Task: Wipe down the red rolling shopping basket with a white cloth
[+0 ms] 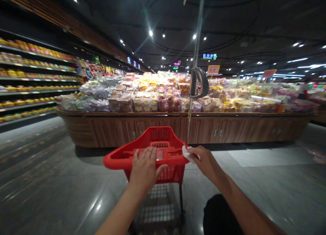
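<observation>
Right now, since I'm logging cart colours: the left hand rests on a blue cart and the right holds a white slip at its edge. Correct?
Not quite. The head view shows the cart is red, not blue. The left hand does rest on its rim, and the right hand holds a white slip at its edge.

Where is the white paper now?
In the head view, the white crumpled paper sits in the right hand, at the near right corner of the red plastic cart.

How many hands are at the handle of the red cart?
2. The left hand lies flat on the red cart handle; the right hand is at its right end, holding a white paper.
</observation>
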Action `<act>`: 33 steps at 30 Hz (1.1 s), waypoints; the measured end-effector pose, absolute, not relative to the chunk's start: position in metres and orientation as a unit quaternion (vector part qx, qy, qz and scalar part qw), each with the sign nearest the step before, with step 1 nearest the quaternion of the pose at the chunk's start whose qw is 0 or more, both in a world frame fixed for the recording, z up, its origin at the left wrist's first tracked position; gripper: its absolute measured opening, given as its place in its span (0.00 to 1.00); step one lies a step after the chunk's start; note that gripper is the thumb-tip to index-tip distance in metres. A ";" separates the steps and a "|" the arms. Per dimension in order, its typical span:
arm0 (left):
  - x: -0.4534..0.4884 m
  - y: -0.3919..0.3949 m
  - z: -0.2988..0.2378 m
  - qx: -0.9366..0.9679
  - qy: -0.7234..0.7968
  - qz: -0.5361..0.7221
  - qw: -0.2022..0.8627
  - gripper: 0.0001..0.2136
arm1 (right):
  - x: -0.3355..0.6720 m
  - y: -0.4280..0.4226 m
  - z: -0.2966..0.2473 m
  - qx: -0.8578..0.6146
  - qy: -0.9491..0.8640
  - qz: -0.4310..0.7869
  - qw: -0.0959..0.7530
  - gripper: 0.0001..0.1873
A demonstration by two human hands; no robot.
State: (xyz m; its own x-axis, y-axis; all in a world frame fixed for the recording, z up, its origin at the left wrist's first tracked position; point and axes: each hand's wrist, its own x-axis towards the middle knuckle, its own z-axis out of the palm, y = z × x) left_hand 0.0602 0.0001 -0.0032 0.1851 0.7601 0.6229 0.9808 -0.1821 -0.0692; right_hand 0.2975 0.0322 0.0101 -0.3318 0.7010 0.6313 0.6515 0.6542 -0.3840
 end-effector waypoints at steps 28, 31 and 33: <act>0.045 0.015 0.002 -0.741 -0.577 -0.240 0.247 0.21 | 0.251 0.018 -0.070 -0.325 -0.751 -0.150 0.555 0.12; 0.042 0.016 0.001 -0.743 -0.574 -0.244 0.241 0.21 | 0.275 0.028 -0.072 -0.316 -0.744 -0.117 0.577 0.12; 0.042 0.016 0.001 -0.744 -0.573 -0.248 0.238 0.21 | 0.290 0.036 -0.070 -0.322 -0.727 -0.078 0.602 0.12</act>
State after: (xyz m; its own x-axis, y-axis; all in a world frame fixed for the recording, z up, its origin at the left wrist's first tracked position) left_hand 0.0422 0.0163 0.0006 0.2216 0.7345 0.6414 0.9704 -0.2310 -0.0707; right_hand 0.2900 0.0363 -0.0697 -0.0686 0.3739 0.9249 0.5609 0.7812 -0.2741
